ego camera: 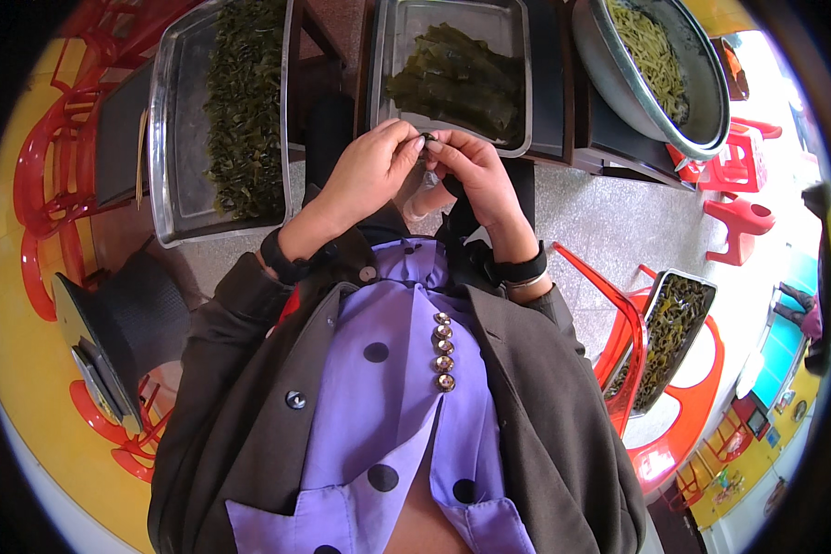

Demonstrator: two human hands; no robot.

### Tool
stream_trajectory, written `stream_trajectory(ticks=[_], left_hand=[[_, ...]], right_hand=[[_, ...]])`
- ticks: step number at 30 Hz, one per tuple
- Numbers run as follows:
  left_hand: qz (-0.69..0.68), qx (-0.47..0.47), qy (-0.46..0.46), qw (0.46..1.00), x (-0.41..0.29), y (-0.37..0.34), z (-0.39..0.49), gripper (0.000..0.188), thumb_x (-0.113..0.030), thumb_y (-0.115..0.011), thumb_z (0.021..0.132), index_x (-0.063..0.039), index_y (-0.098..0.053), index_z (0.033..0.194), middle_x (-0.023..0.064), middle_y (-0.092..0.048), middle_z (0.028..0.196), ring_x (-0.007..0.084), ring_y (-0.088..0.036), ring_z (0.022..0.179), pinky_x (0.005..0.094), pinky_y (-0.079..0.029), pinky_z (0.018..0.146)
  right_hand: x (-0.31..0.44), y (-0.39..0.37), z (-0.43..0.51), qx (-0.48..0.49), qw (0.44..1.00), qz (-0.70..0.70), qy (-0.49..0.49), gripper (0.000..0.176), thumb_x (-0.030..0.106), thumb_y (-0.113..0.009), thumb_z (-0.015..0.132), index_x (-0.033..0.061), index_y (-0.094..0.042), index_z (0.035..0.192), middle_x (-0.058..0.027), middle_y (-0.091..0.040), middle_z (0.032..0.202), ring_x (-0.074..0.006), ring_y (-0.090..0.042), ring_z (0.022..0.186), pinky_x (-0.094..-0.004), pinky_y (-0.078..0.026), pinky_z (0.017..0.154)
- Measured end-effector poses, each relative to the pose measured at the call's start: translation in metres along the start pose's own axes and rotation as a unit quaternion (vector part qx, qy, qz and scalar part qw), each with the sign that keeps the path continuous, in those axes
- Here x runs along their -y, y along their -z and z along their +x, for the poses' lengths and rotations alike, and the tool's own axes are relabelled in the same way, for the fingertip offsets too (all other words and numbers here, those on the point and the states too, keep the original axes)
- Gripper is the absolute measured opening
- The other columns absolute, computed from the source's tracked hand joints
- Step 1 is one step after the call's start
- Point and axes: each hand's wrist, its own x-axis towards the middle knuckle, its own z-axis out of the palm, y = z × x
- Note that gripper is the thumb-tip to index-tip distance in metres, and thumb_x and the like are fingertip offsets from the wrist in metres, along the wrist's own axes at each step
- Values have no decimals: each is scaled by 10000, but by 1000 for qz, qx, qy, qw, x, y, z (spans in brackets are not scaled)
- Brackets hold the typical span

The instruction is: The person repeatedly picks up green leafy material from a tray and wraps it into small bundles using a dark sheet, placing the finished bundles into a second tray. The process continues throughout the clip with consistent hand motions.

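Observation:
My left hand (pixel 367 173) and my right hand (pixel 481 166) meet in front of me, thumbs and forefingers pinching a small dark green piece, seemingly kelp (pixel 429 137). Most of that piece is hidden by the fingertips. Just beyond my hands, a metal tray (pixel 450 10) holds flat, wet kelp sheets (pixel 453 83) stacked in layers. To the left stands a second metal tray (pixel 183 131); small folded or knotted kelp pieces (pixel 246 118) fill its right side, and bare metal shows on its left.
A large metal basin (pixel 609 97) of pale green strips (pixel 647 59) stands on a dark table at right. Another kelp-filled tray (pixel 665 339) rests on a red chair (pixel 699 408). Red stools (pixel 741 225) stand farther right. A black round object (pixel 131 318) is at left, near red chairs (pixel 48 173).

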Motion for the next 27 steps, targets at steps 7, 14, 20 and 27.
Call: stream_trajectory(ticks=[7, 14, 20, 27], left_hand=[[33, -56, 26, 998, 1, -8, -4, 171, -140, -565, 947, 23, -563, 896, 183, -592, 835, 369, -609, 761, 427, -477, 679], [-297, 95, 214, 926, 13, 5, 4, 236, -185, -478, 997, -11, -559, 858, -9, -460, 678, 90, -439, 581, 262, -351, 521], [-458, 180, 258, 832, 9, 27, 7, 221, -189, -465, 1004, -66, -518, 829, -83, -365, 673, 11, -286, 523, 199, -195, 449], [-448, 204, 251, 834, 10, 27, 6, 225, -199, -461, 999, -66, -537, 834, -89, -393, 665, 6, -279, 510, 199, -192, 448]], right_hand=[[-4, -8, 0, -47, 991, -114, 47, 239, 185, -597, 1006, -17, -655, 1119, 9, -653, 864, -41, -548, 768, -191, -451, 692], [-5, -13, -2, -65, 974, -191, 105, 226, 142, -545, 1028, -5, -637, 1172, 3, -647, 881, -56, -573, 817, -201, -471, 720], [-2, -14, -5, -66, 959, -239, 141, 217, 121, -535, 1027, 5, -638, 1179, 5, -634, 881, -58, -570, 821, -207, -474, 723], [6, -13, -8, -51, 940, -294, 165, 201, 72, -558, 996, -16, -636, 1159, -32, -649, 903, -73, -586, 830, -218, -480, 727]])
